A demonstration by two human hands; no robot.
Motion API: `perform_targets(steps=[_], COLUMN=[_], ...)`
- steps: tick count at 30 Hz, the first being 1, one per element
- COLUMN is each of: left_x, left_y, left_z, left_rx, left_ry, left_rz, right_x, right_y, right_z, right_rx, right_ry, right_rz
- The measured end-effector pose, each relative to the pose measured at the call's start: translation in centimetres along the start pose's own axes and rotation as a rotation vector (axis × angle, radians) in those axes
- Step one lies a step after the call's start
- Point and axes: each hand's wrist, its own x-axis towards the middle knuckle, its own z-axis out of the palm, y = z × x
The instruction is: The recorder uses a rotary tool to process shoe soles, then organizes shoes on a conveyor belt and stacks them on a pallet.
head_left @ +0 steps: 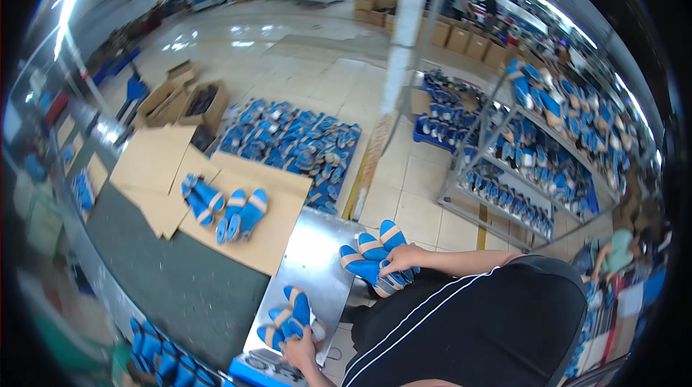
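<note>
My right hand [402, 259] is closed on a bunch of blue sandals [372, 246] with tan straps, held beside the edge of the metal tabletop [317, 250]. My left hand [299, 349] grips a second bunch of blue sandals [290, 317], low over the same metal surface; whether they rest on it I cannot tell. Both bunches fan out, soles partly overlapping. Beyond them, more blue sandals [244, 212] stand in two groups on a flat cardboard sheet [281, 181], which lies partly over a dark green conveyor belt [173, 279].
Many sandals cover a blue mat [331, 192] on the floor ahead. A metal rack [497, 215] loaded with sandals stands right, past a white pillar [405, 48]. Open cartons [214, 109] sit beyond the belt. More sandals [162, 354] line the belt's near left side.
</note>
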Motion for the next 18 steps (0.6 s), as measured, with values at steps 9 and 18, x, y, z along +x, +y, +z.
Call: perform_targets(steps=[9, 18], left_x=[-2.3, -2.0], left_y=[6.4, 24.5], left_z=[0.8, 14.0], left_rx=[0.344, 0.406], left_ry=[-0.487, -0.371], left_rz=[0.264, 0.323], right_x=[1.6, 4.8], right_y=[13.2, 31.3], right_z=[-2.0, -7.8], right_rx=[0.255, 0.413], right_ry=[0.082, 0.017], right_rz=[0.159, 0.058])
